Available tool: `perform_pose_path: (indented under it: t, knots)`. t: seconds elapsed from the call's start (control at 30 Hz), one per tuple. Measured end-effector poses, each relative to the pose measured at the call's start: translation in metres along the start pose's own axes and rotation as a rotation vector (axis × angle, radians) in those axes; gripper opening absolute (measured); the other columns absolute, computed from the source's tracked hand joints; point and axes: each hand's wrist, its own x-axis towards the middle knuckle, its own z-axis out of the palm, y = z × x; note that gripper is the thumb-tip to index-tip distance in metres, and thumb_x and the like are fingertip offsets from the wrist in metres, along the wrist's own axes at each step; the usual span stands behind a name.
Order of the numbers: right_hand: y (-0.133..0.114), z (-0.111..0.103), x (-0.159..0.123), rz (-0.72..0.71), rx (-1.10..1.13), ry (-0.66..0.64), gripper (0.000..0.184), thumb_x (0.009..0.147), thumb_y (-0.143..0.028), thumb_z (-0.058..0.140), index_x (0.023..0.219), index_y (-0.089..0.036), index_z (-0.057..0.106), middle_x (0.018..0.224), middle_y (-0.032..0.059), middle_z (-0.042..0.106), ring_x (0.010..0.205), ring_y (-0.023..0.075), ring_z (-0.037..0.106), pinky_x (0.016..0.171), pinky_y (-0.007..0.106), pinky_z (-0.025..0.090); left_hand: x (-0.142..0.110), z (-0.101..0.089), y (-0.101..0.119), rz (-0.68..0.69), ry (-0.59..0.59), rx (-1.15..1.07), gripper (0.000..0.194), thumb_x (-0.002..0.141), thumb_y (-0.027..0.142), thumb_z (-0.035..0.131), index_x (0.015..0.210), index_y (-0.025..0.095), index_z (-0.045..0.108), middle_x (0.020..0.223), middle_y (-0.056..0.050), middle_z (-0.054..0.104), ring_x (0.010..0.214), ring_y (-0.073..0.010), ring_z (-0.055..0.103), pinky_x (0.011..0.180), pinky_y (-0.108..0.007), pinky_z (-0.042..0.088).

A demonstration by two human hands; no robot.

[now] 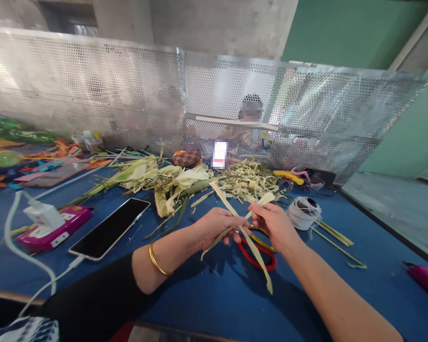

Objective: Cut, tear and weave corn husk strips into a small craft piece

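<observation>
My left hand point(223, 225) pinches pale corn husk strips point(255, 251) where two of them cross above the table. One strip slants from upper left to lower right, its lower end hanging free. My right hand point(269, 221) is closed on the other strip near its upper right end. Beneath my hands lie scissors point(258, 259) with red and yellow handles, partly covered. Beyond them are a pile of shredded husk point(251, 178) and a heap of whole husks point(139, 173). A spool of white string point(304, 213) stands right of my right hand.
A phone point(110, 228) on a cable and a magenta power strip point(57, 230) with a white charger are on the left. Thin stalks point(337, 235) lie at right. A perforated metal screen point(128, 95) borders the blue table's back; a person is behind it.
</observation>
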Motion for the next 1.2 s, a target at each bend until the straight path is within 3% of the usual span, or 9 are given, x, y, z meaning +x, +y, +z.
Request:
perform_pose_path:
  t: [0.13, 0.23, 0.3, 0.4, 0.57, 0.63, 0.77, 1.03, 1.2]
  knots:
    - [0.003, -0.009, 0.009, -0.089, -0.023, 0.174, 0.039, 0.054, -0.045, 0.075, 0.073, -0.014, 0.063, 0.054, -0.0019, 0.055, 0.046, 0.0117, 0.051, 0.048, 0.026, 0.041, 0.0, 0.0, -0.001, 0.005, 0.072, 0.071, 0.018, 0.072, 0.026, 0.061, 0.07, 0.01, 0.068, 0.072, -0.008, 0.071, 0.041, -0.0054, 0.051, 0.034, -0.016, 0.029]
    - [-0.006, -0.021, 0.015, -0.44, -0.216, 0.502, 0.038, 0.067, -0.044, 0.064, 0.092, -0.016, 0.062, 0.069, 0.0018, 0.06, 0.062, 0.017, 0.057, 0.06, 0.031, 0.045, -0.001, 0.0, 0.0, -0.044, 0.055, 0.119, 0.017, 0.07, 0.026, 0.061, 0.068, 0.01, 0.068, 0.074, -0.009, 0.072, 0.042, -0.0069, 0.054, 0.034, -0.017, 0.025]
    - [-0.013, -0.023, 0.012, -0.707, -0.498, 0.575, 0.035, 0.076, -0.042, 0.058, 0.101, -0.018, 0.062, 0.082, 0.0057, 0.063, 0.077, 0.0202, 0.058, 0.071, 0.034, 0.045, -0.002, 0.001, 0.0, -0.046, 0.023, 0.164, 0.017, 0.069, 0.026, 0.061, 0.067, 0.011, 0.068, 0.075, -0.009, 0.072, 0.043, -0.0074, 0.055, 0.033, -0.017, 0.022]
    - [-0.014, -0.011, 0.001, -0.787, -0.862, 0.181, 0.027, 0.084, -0.04, 0.049, 0.084, -0.021, 0.068, 0.084, 0.0065, 0.066, 0.077, 0.0194, 0.058, 0.07, 0.031, 0.043, -0.006, 0.006, -0.002, -0.031, -0.052, 0.23, 0.018, 0.069, 0.028, 0.062, 0.066, 0.011, 0.068, 0.075, -0.008, 0.072, 0.041, -0.007, 0.055, 0.032, -0.017, 0.018]
    - [0.002, 0.016, -0.008, -0.412, -0.937, -0.179, 0.035, 0.08, -0.04, 0.054, 0.052, -0.019, 0.054, 0.049, -0.0036, 0.046, 0.048, 0.0108, 0.042, 0.046, 0.023, 0.031, -0.006, 0.013, -0.009, -0.08, -0.213, 0.224, 0.024, 0.073, 0.036, 0.063, 0.074, 0.012, 0.068, 0.072, -0.007, 0.071, 0.041, -0.0093, 0.058, 0.03, -0.017, 0.017]
    - [0.003, 0.017, -0.009, -0.4, -0.799, -0.146, 0.028, 0.08, -0.037, 0.053, 0.06, -0.018, 0.058, 0.052, -0.0034, 0.05, 0.05, 0.0109, 0.045, 0.046, 0.022, 0.033, -0.004, 0.013, -0.012, -0.124, -0.215, 0.22, 0.025, 0.076, 0.034, 0.059, 0.072, 0.011, 0.068, 0.071, -0.008, 0.071, 0.04, -0.0097, 0.058, 0.029, -0.017, 0.017]
    - [-0.006, 0.01, -0.018, -0.616, -0.694, 0.058, 0.025, 0.085, -0.038, 0.048, 0.073, -0.019, 0.058, 0.059, -0.0018, 0.058, 0.053, 0.012, 0.052, 0.052, 0.022, 0.038, 0.003, 0.006, -0.009, -0.276, -0.135, 0.059, 0.024, 0.08, 0.023, 0.052, 0.069, 0.008, 0.067, 0.067, -0.009, 0.069, 0.04, -0.008, 0.056, 0.028, -0.015, 0.017]
    - [0.002, 0.017, -0.032, -1.221, -1.383, 0.116, 0.021, 0.09, -0.02, 0.04, 0.074, -0.02, 0.053, 0.05, -0.0016, 0.055, 0.045, 0.0136, 0.049, 0.051, 0.026, 0.029, 0.006, -0.007, 0.009, -0.223, 0.199, -0.479, 0.02, 0.083, 0.01, 0.044, 0.071, 0.01, 0.06, 0.057, -0.003, 0.061, 0.05, -0.0069, 0.06, 0.028, -0.01, 0.018]
    - [0.027, 0.027, -0.03, -1.145, -1.494, 0.005, 0.016, 0.09, -0.016, 0.035, 0.088, -0.017, 0.051, 0.058, 0.0017, 0.06, 0.048, 0.0152, 0.054, 0.048, 0.027, 0.028, 0.005, -0.009, 0.012, -0.09, 0.269, -0.617, 0.021, 0.088, 0.014, 0.043, 0.078, 0.009, 0.061, 0.07, -0.004, 0.065, 0.05, -0.0043, 0.056, 0.036, -0.009, 0.037]
